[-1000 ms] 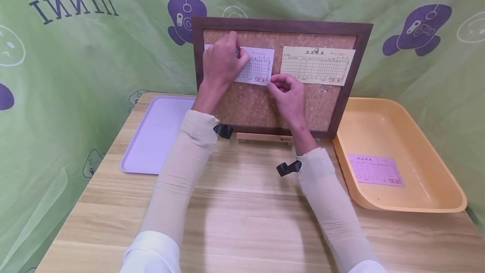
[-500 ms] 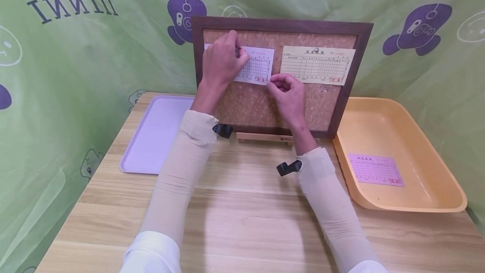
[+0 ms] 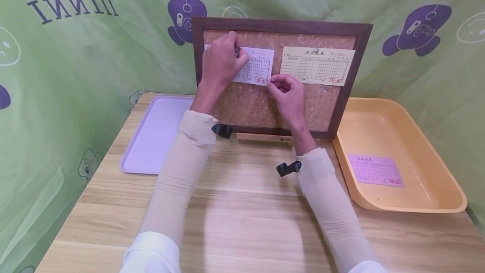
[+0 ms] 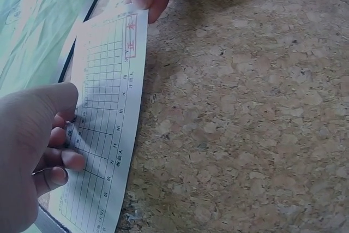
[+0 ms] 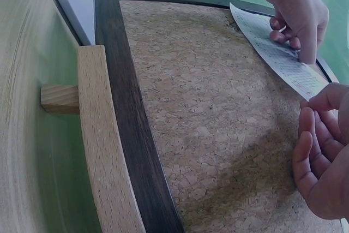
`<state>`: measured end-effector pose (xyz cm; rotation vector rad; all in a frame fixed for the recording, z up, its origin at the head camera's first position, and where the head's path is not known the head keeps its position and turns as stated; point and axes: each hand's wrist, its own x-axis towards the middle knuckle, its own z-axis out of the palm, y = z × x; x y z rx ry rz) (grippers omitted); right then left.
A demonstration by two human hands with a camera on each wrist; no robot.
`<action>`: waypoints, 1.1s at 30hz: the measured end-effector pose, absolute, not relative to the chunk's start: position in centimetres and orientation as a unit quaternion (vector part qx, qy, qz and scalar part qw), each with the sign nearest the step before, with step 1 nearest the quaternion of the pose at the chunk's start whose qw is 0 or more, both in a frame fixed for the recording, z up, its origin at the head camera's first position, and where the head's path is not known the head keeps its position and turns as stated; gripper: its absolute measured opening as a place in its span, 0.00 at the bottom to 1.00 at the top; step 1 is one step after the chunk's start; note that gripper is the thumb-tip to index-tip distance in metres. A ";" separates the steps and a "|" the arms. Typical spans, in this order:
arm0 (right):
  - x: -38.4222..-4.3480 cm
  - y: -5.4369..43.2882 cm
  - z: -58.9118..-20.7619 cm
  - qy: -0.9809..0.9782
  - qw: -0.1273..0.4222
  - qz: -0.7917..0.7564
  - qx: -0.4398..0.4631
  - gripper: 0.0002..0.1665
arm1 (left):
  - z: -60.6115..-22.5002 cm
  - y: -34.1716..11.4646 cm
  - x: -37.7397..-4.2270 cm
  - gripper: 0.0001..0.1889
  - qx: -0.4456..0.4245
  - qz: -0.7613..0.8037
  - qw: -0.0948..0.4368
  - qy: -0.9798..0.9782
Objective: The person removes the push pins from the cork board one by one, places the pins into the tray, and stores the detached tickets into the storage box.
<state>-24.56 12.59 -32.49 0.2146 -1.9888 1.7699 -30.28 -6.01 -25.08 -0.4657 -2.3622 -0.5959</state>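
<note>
A white receipt slip with a printed grid lies against the framed cork board, its lower edge bowed slightly off the cork in the wrist views. At its top middle, my left hand pinches a small dark metallic pushpin, mostly hidden by thumb and forefinger. My right hand holds the slip's lower right corner between thumb and forefinger, also seen in the right wrist view on the slip. To the right, a yellow receipt slip hangs on the board under a silver pushpin.
The board leans on a wooden stand on the table. At left lies a lilac tray. At right, an orange-yellow bin holds a pink receipt slip. A green printed curtain hangs close behind.
Both hands stay in nearly the same places on the white receipt slip. The left wrist has shifted very slightly left; the metallic glint by its thumb is less visible.
</note>
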 end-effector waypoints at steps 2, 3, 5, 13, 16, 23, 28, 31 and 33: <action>-24.5 12.6 -32.5 -0.724 0.233 0.645 0.079 0.07 | -25.0 -6.0 -30.3 0.06 -0.171 -0.233 0.318 -0.903; -24.6 12.6 -32.5 -0.723 0.232 0.646 0.080 0.07 | -24.9 -6.0 -30.3 0.06 -0.168 -0.234 0.315 -0.904; -24.6 12.6 -32.4 -0.722 0.230 0.647 0.082 0.07 | -24.8 -6.0 -30.3 0.06 -0.164 -0.237 0.310 -0.906; -24.6 12.8 -32.4 -0.725 0.227 0.645 0.088 0.07 | -24.6 -6.1 -30.3 0.06 -0.162 -0.231 0.304 -0.910; -24.6 12.8 -32.5 -0.726 0.228 0.643 0.090 0.07 | -24.6 -6.1 -30.3 0.05 -0.162 -0.231 0.303 -0.910; -24.7 12.8 -32.5 -0.725 0.229 0.643 0.092 0.07 | -24.7 -6.0 -30.3 0.05 -0.163 -0.229 0.304 -0.910; -24.7 12.8 -32.5 -0.722 0.228 0.646 0.094 0.07 | -24.7 -6.0 -30.3 0.05 -0.164 -0.229 0.306 -0.909; -24.7 12.7 -32.5 -0.722 0.228 0.646 0.094 0.07 | -24.8 -6.0 -30.2 0.05 -0.171 -0.223 0.308 -0.909; -24.6 12.7 -32.5 -0.723 0.229 0.645 0.094 0.08 | -24.9 -5.9 -30.2 0.05 -0.175 -0.219 0.310 -0.909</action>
